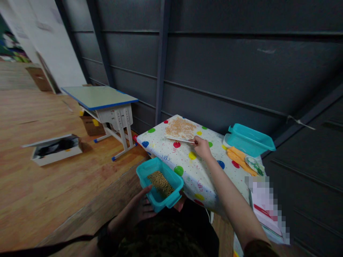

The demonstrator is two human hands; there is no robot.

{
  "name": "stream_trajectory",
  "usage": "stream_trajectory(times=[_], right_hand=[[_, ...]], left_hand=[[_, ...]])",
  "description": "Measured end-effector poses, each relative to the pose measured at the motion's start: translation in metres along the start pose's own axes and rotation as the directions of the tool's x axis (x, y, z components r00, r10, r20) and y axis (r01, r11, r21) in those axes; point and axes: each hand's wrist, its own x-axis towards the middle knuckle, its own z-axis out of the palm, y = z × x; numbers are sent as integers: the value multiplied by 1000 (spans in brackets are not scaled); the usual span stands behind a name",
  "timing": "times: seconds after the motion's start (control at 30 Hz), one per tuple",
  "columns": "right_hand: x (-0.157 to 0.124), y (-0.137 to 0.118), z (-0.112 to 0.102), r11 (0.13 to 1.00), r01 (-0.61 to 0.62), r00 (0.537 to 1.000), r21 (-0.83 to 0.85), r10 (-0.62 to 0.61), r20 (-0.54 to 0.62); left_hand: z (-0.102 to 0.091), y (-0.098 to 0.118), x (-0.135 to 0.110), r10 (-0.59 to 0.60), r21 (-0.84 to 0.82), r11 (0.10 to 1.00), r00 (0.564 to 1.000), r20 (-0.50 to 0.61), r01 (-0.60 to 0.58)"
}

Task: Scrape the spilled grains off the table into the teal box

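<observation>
The right fingers (197, 140) pinch one end of a flat scraper (179, 139) beside pale grains (180, 126) on the bench (199, 173); the left fingers (146, 191), partly spread, hold a turquoise tub (140, 174) of beans (160, 184) at its edge. Gathering seems in hand; a low, level push looks called for. Spotted cloth (160, 142) covers the bench; a dark wall (214, 60) stands behind.

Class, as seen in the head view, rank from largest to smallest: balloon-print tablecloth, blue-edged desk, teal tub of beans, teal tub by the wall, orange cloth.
Balloon-print tablecloth
Blue-edged desk
Teal tub of beans, teal tub by the wall: unranked; the first looks bigger but is nearer the camera
Orange cloth
</observation>
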Motion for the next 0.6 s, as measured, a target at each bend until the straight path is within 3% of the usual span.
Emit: stream_trajectory(times=[0.17,0.43,0.6], right_hand=[[2,-3,-5,1000,-5,999,25,6,-35],[-5,-1,-11,1000,-27,999,-15,26,-34],[-12,1,-15,1000,-16,997,-7,16,-74]], left_hand=[[3,2,-2,26,24,999,1000,-13,-26],[24,10,-15,-2,-4,1000,998,-66,2],[18,6,-12,28,2,1000,1000,-8,-28]])
